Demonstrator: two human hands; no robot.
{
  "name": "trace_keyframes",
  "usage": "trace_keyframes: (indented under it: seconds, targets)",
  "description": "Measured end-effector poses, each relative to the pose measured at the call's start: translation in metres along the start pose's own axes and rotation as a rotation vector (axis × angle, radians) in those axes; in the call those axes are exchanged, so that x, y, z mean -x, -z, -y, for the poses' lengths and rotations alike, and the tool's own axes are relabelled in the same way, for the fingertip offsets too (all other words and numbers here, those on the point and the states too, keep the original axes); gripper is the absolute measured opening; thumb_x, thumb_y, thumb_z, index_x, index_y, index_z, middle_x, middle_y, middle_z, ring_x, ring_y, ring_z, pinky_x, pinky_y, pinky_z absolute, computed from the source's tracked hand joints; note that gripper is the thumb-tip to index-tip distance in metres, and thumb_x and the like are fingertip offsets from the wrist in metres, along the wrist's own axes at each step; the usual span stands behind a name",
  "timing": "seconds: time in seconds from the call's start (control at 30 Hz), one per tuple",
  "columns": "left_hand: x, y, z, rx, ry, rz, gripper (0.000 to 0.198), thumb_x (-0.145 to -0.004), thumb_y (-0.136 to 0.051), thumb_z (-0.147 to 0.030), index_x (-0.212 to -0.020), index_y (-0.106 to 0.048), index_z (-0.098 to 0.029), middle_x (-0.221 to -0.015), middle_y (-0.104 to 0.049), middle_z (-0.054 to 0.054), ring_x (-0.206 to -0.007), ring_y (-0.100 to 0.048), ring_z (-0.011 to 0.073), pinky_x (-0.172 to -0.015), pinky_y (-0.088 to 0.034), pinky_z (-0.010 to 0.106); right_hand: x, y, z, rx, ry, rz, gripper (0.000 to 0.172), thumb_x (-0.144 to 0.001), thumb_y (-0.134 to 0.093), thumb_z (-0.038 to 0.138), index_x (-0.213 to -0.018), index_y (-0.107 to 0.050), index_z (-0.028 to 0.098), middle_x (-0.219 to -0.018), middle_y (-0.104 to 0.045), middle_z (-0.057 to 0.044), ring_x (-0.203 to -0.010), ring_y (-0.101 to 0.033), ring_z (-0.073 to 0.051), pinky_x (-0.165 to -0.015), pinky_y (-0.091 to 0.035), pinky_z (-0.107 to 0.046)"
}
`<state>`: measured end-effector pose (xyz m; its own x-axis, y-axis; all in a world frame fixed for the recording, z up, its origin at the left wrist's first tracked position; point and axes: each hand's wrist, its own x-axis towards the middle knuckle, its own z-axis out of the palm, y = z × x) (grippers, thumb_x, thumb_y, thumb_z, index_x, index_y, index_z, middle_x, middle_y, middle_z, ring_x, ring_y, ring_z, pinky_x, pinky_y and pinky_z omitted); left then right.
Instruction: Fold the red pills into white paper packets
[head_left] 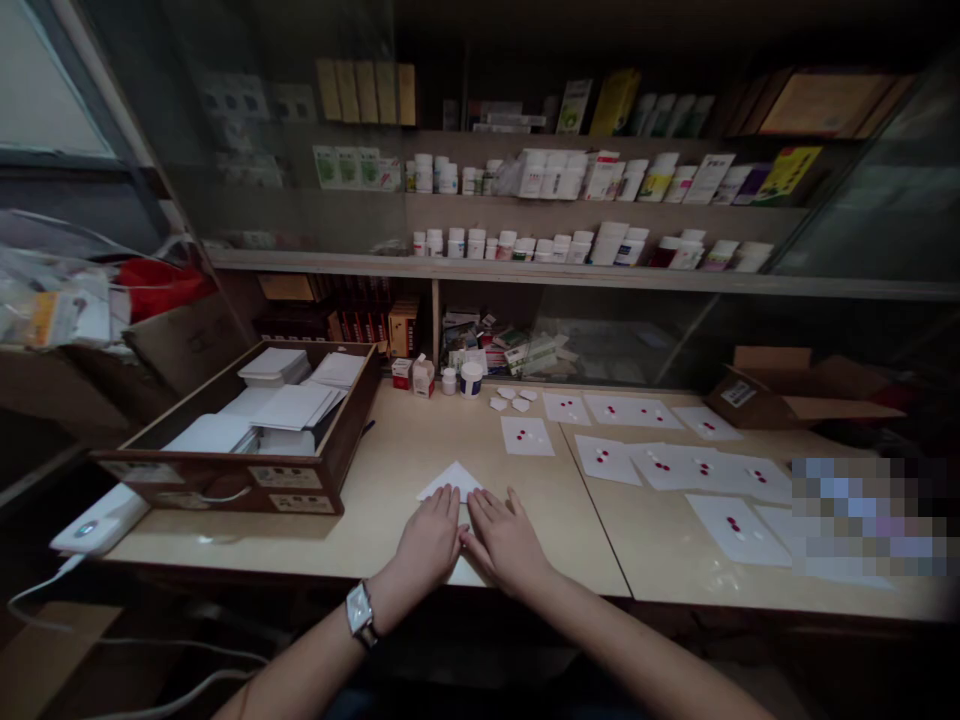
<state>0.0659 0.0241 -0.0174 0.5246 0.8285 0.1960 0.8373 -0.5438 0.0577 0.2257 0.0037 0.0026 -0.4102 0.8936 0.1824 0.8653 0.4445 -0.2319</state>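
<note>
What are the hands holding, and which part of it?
Neither hand is gripping anything. The left hand and right hand lie flat, their fingers resting on a folded white paper sheet, near its pointed top.

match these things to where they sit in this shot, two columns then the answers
Things:
1 wristwatch
2 folded white paper triangle
3 wooden tray of white paper
4 paper sheets with red pills

Places:
A spread out right of the hands
B on the left wrist
C under the left hand and right hand
D left of the hands

Pairs: 1-B, 2-C, 3-D, 4-A
</note>
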Motion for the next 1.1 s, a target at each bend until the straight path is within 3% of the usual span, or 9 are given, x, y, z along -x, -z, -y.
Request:
trace_keyframes:
  seconds: [0.17,0.3,0.43,0.53,0.67,0.8,0.97,1.1]
  targets:
    - [0.006,-0.002,-0.001,0.037,-0.003,-0.047,0.049,-0.091,-0.035,-0.028,-0.133,-0.041,-0.004,-0.136,-0.046,0.024,-0.128,-0.043,0.0294,-0.101,-0.040,0.044,0.008,0.000,-0.006,-0.013,0.018,0.060,0.053,-0.094,-0.038,0.041,-0.140,-0.039,0.014,-0.140,-0.042,-0.017,-0.132,-0.037,-0.029,-0.109,-0.018,-0.056]
    - [0.001,0.014,-0.004,0.050,0.030,-0.016,0.046,-0.092,-0.035,-0.027,-0.130,-0.044,-0.003,-0.133,-0.049,0.024,-0.123,-0.048,0.0290,-0.097,-0.042,0.042,0.007,0.003,-0.005,-0.011,0.013,0.111,0.057,-0.093,-0.040,0.041,-0.142,-0.033,0.014,-0.143,-0.038,-0.017,-0.133,-0.034,-0.030,-0.108,-0.018,-0.056]
    - [-0.015,0.038,-0.005,0.088,0.154,0.060,0.037,-0.094,-0.032,-0.027,-0.114,-0.057,-0.009,-0.105,-0.066,0.017,-0.092,-0.063,0.0238,-0.081,-0.048,0.036,0.005,0.008,-0.005,-0.028,0.000,0.111,0.055,-0.092,-0.042,0.038,-0.140,-0.036,0.012,-0.140,-0.043,-0.018,-0.131,-0.037,-0.030,-0.107,-0.021,-0.055]
    - [-0.024,0.047,-0.005,0.040,0.151,0.082,0.032,-0.093,-0.036,-0.025,-0.109,-0.059,-0.012,-0.097,-0.064,0.013,-0.090,-0.059,0.0230,-0.078,-0.045,0.033,0.005,0.011,-0.005,-0.052,-0.007,0.098,0.050,-0.092,-0.042,0.036,-0.136,-0.042,0.014,-0.137,-0.048,-0.016,-0.130,-0.039,-0.028,-0.105,-0.026,-0.052]
    - [-0.026,0.042,-0.006,-0.027,0.128,0.064,0.029,-0.092,-0.037,-0.023,-0.108,-0.059,-0.012,-0.100,-0.060,0.014,-0.093,-0.054,0.0241,-0.079,-0.043,0.034,0.004,0.015,-0.012,-0.053,-0.004,0.036,0.039,-0.091,-0.045,0.032,-0.125,-0.055,0.016,-0.131,-0.054,-0.015,-0.123,-0.046,-0.027,-0.101,-0.030,-0.047]
    - [-0.024,0.032,-0.003,-0.043,0.101,0.039,0.030,-0.093,-0.034,-0.021,-0.109,-0.058,-0.014,-0.098,-0.058,0.012,-0.090,-0.052,0.0239,-0.079,-0.040,0.036,-0.004,0.027,-0.031,-0.112,-0.052,-0.049,0.029,-0.089,-0.042,0.018,-0.110,-0.062,0.015,-0.103,-0.066,-0.011,-0.095,-0.057,-0.021,-0.085,-0.040,-0.034]
    - [-0.025,0.028,0.004,-0.010,0.018,0.029,0.030,-0.092,-0.036,-0.018,-0.113,-0.056,-0.018,-0.098,-0.057,0.011,-0.090,-0.051,0.0243,-0.082,-0.038,0.039,-0.014,0.043,-0.043,-0.092,0.183,0.032,0.022,-0.089,-0.047,0.023,-0.103,-0.063,0.017,-0.090,-0.063,-0.008,-0.080,-0.055,-0.018,-0.072,-0.039,-0.028]
    - [-0.027,0.028,0.008,0.032,-0.007,0.032,0.027,-0.091,-0.038,-0.017,-0.109,-0.058,-0.018,-0.098,-0.057,0.010,-0.090,-0.050,0.0233,-0.082,-0.038,0.038,-0.017,0.034,-0.036,0.115,0.311,0.023,0.017,-0.086,-0.052,0.027,-0.089,-0.063,0.014,-0.081,-0.061,-0.009,-0.072,-0.052,-0.018,-0.066,-0.036,-0.030]
